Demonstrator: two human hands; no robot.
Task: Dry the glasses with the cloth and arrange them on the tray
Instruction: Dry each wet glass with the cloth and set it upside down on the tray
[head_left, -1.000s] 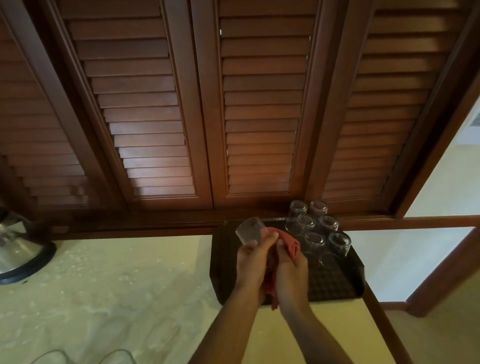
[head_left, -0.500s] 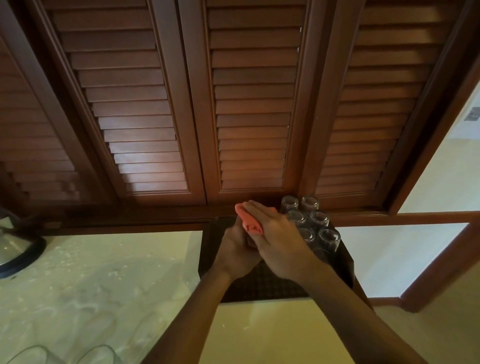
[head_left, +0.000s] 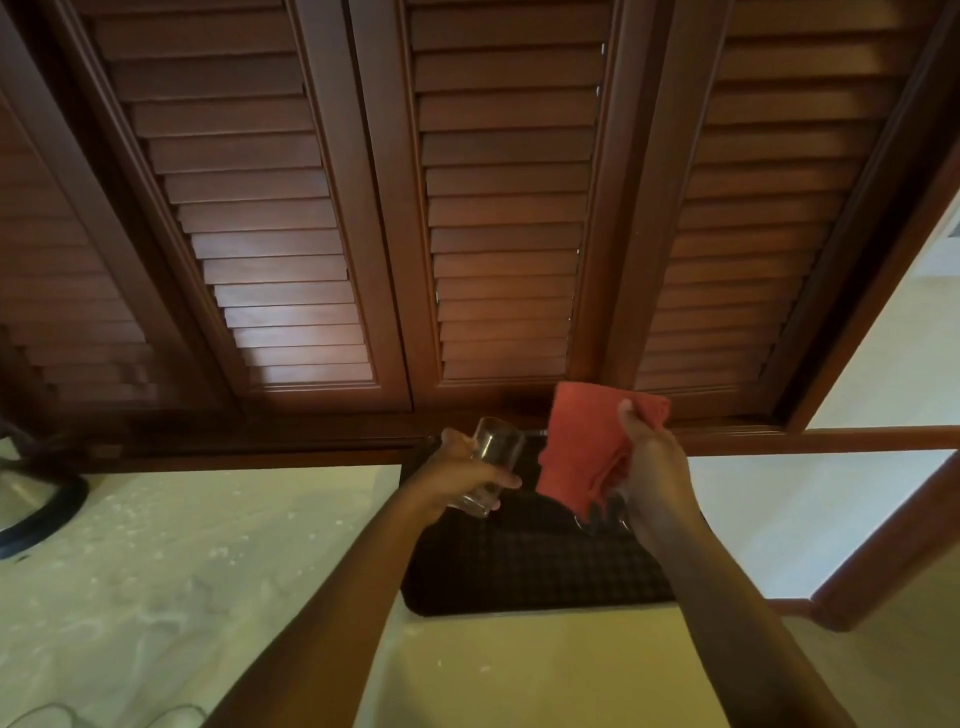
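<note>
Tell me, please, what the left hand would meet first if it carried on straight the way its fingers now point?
Probably the red cloth that the right hand holds up: the left hand, gripping a glass, points its fingers rightward at it, though depth is unclear.

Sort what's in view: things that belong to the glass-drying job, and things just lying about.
Job: glass in left hand; red cloth in right hand; dark tray.
Lying about: dark-based appliance at far left; louvered shutters.
</note>
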